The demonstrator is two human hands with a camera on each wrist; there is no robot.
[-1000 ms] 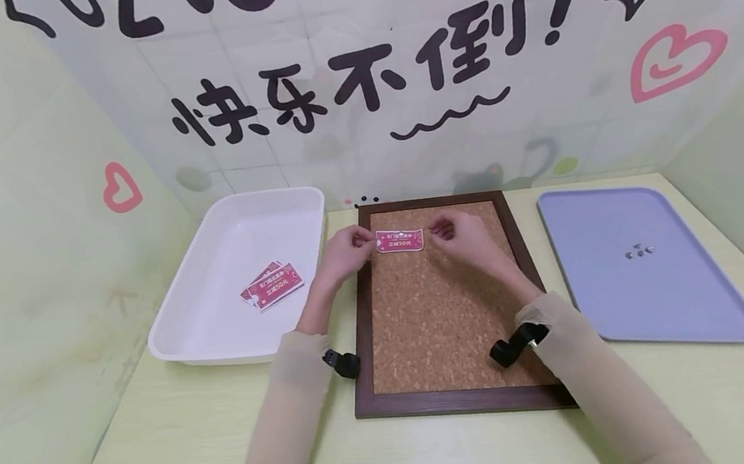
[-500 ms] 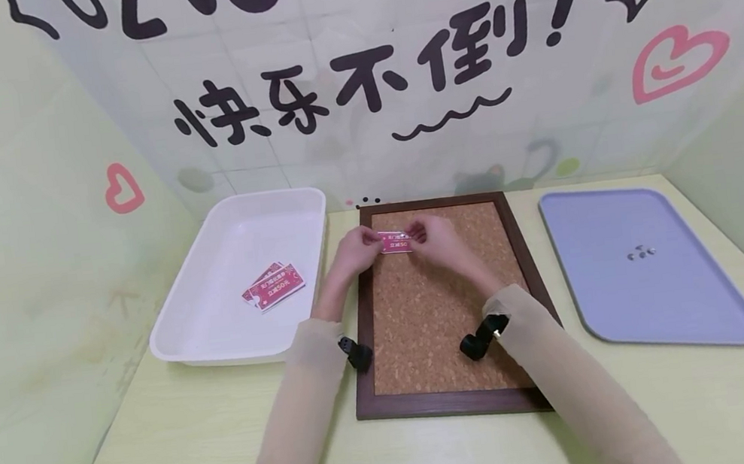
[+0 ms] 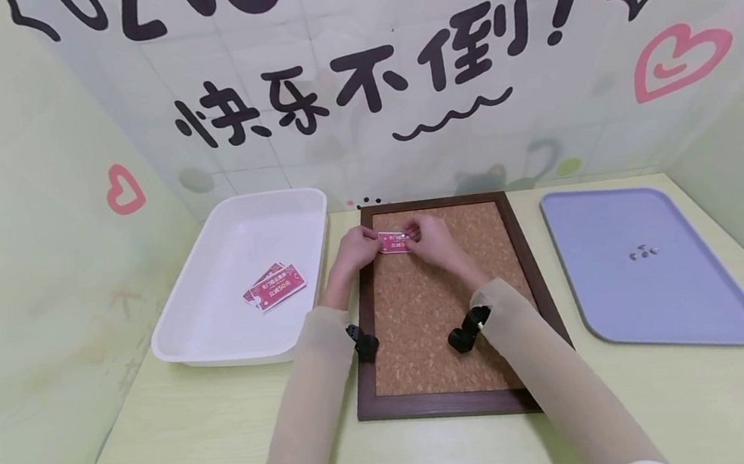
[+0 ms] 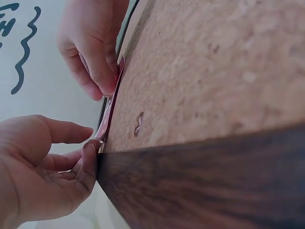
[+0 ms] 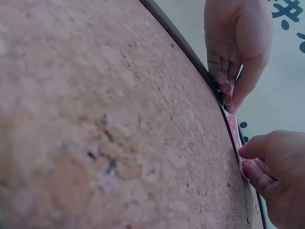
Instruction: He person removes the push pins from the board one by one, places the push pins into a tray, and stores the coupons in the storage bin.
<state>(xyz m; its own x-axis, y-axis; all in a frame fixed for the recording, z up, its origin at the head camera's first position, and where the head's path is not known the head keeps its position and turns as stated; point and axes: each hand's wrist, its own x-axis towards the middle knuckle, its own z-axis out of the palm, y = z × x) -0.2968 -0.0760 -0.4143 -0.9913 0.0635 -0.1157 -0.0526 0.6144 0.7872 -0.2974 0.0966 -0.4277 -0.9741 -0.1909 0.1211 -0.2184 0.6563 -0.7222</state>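
A small pink coupon (image 3: 395,242) with white print lies at the upper left of a cork board (image 3: 445,315) in a dark wooden frame. My left hand (image 3: 357,250) pinches its left end beside the frame. From the other side my right hand (image 3: 433,242) holds the right part, covering much of it. A shiny thumbtack (image 3: 404,235) shows at the coupon's top, right by the right fingertips. In the left wrist view the coupon (image 4: 106,117) is seen edge-on between both hands. The right wrist view shows my right thumb and a finger on the coupon (image 5: 233,126).
Left of the board stands a white tray (image 3: 183,312) with several pink coupons (image 3: 277,286) overlapping inside. A light purple tray (image 3: 665,299) on the right holds several shiny tacks (image 3: 643,252). A printed backdrop (image 3: 364,157) rises behind the table.
My right hand has moved left from beside the coupon onto its right part, now hiding much of it. My left hand has come slightly right, onto the left end.
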